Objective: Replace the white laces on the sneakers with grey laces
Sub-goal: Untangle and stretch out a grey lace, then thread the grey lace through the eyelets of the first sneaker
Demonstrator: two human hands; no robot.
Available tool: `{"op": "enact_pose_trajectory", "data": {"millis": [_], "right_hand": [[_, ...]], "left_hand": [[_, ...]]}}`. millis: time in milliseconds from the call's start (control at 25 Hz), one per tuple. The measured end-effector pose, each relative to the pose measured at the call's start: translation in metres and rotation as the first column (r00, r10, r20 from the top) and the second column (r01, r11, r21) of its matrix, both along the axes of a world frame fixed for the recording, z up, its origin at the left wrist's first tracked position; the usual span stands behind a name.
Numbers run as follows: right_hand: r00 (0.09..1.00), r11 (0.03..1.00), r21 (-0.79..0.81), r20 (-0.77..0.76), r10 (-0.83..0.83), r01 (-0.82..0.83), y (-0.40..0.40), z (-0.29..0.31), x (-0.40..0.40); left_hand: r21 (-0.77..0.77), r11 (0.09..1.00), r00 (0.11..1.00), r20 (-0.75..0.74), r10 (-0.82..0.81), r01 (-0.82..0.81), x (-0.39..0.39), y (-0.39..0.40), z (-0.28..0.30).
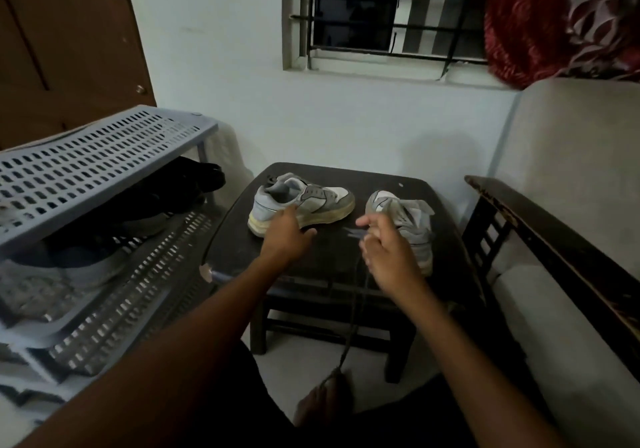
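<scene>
The grey lace [353, 316] hangs limp from the right hand [388, 257], pinched in its fingers, trailing off the worktop [242, 240] front edge towards the floor; soft and light, best taken near its tip. The left hand [287, 229] rests spread-fingered on the left sneaker [311, 198], which looks unlaced. The right sneaker [405, 215] sits near the right edge, the rack [86, 157] close by on the left.

One wide-angle head view looks forward and steeply down from the person's own height, close over the dark tabletop [346, 260], facing the wall [311, 118] and barred window [381, 11] beyond.
</scene>
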State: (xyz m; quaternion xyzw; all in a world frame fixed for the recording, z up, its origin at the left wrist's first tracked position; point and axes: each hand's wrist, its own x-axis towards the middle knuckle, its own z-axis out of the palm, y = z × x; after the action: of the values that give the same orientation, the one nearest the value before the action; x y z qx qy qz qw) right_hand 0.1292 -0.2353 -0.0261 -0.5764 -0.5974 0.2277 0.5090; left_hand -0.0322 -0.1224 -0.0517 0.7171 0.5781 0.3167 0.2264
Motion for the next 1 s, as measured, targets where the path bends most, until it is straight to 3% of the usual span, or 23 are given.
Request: {"op": "enact_pose_trajectory", "data": {"millis": [120,200,280,400,520,640,800,1000], "right_hand": [[0.974,0.999,-0.008,-0.225,0.037,-0.04,-0.009,-0.058,-0.006],[0.957,0.993,-0.037,-0.276,0.095,-0.109,-0.007,-0.079,-0.001],[0.941,0.982,-0.065,-0.303,0.149,-0.177,0.002,-0.08,0.009],[0.882,0.986,-0.08,-0.462,0.094,-0.147,0.019,-0.072,0.023],[0.868,0.981,-0.086,-0.484,0.113,-0.176,0.023,-0.072,0.024],[0.851,0.993,-0.063,-0.523,0.053,-0.1,0.022,-0.068,0.029],[0.82,0.999,-0.034,-0.572,0.01,-0.036,0.012,-0.061,0.032],[0.768,0.982,0.024,-0.62,0.161,-0.187,-0.001,-0.057,0.02]], "left_hand": [[0.005,1.0,0.999,-0.016,0.028,-0.027,0.009,0.027,-0.003],[0.004,0.998,0.997,-0.045,0.056,-0.055,0.018,0.046,-0.004],[-0.028,0.996,0.994,-0.063,0.085,-0.087,0.026,0.061,-0.004],[-0.039,0.986,0.987,-0.016,0.161,-0.161,0.034,0.074,-0.006],[-0.032,0.967,0.967,-0.04,0.251,-0.252,0.03,0.075,-0.008],[-0.026,0.959,0.959,-0.017,0.282,-0.282,0.009,0.065,-0.005],[-0.026,0.989,0.984,0.091,0.15,-0.148,-0.013,0.051,-0.01],[-0.098,0.992,0.982,0.178,-0.059,0.077,-0.024,0.057,-0.003]]}}
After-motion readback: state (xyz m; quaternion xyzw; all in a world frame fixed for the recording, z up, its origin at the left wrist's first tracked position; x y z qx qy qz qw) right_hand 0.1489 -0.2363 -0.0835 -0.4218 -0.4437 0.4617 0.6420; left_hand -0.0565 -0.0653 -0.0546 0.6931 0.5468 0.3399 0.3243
